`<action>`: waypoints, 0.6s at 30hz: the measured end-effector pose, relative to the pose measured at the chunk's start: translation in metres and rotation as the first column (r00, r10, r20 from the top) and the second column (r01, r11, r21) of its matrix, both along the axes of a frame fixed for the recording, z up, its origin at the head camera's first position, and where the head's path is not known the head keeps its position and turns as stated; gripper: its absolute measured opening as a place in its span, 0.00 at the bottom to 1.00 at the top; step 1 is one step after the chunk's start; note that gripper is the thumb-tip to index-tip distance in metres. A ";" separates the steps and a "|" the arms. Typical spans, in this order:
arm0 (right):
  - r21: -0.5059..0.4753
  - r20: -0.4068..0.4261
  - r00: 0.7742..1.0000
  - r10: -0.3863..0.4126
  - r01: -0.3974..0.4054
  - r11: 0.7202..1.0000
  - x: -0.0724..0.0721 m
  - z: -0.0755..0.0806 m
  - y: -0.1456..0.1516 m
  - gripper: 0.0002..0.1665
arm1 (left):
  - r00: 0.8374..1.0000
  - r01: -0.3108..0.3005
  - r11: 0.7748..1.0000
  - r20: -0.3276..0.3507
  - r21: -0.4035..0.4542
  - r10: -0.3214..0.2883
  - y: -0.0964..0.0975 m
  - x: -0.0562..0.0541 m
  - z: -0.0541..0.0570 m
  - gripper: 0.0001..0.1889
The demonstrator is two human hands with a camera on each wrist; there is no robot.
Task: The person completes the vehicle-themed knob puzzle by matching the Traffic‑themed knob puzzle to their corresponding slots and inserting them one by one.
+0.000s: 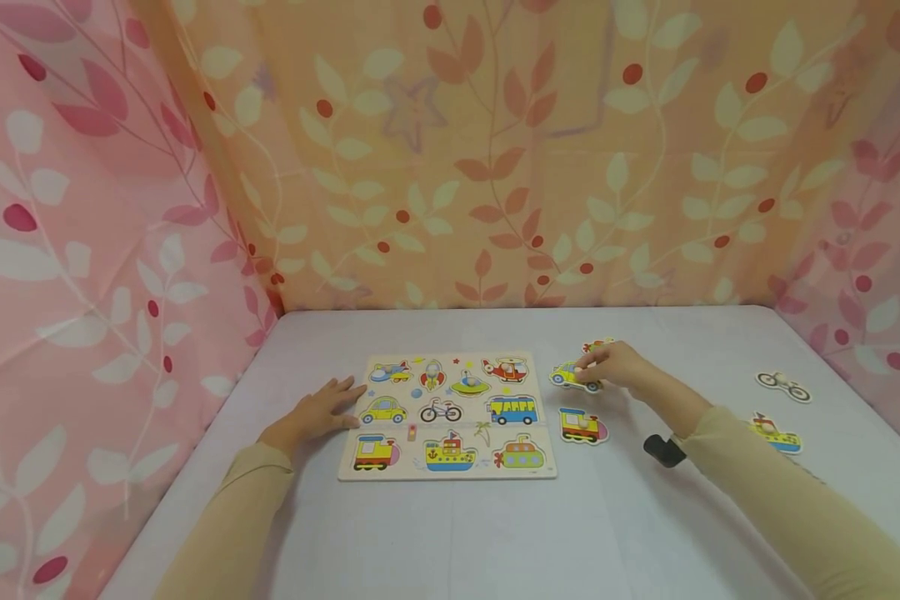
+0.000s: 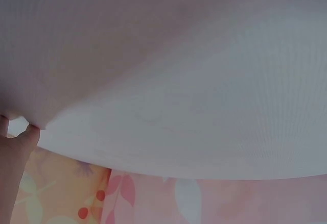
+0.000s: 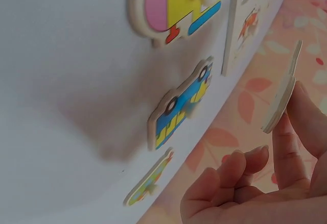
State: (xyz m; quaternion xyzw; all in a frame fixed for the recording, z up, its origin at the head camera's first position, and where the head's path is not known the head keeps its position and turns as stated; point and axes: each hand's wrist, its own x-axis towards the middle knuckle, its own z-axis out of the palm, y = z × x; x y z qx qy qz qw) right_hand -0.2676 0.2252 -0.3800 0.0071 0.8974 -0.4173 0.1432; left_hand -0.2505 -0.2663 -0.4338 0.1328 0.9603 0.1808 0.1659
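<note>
A wooden puzzle board (image 1: 450, 492) printed with vehicles lies flat on the white table. My left hand (image 1: 317, 417) rests at its left edge, fingers spread, fingertips on the rim; only part of this hand (image 2: 18, 152) shows in the left wrist view. My right hand (image 1: 617, 367) is to the right of the board and pinches a yellow car piece (image 1: 564, 375) by its knob. In the right wrist view the car piece (image 3: 283, 101) appears edge-on, raised off the table. Beneath it lie a blue bus piece (image 3: 176, 112) and a train piece (image 1: 583, 425).
A submarine piece (image 3: 148, 183) lies beyond the bus piece. Farther right on the table (image 1: 457, 550) are a bicycle piece (image 1: 784, 386) and a boat piece (image 1: 776, 433), partly behind my right sleeve (image 1: 780, 500). Knobs show on several top-row pieces. Floral curtains (image 1: 450, 167) surround the table.
</note>
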 end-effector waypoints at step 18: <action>0.011 0.002 1.000 0.008 -0.008 1.000 -0.005 0.004 -0.045 0.15 | 1.000 -0.013 1.000 0.007 0.005 0.013 -0.001 -0.003 -0.003 0.40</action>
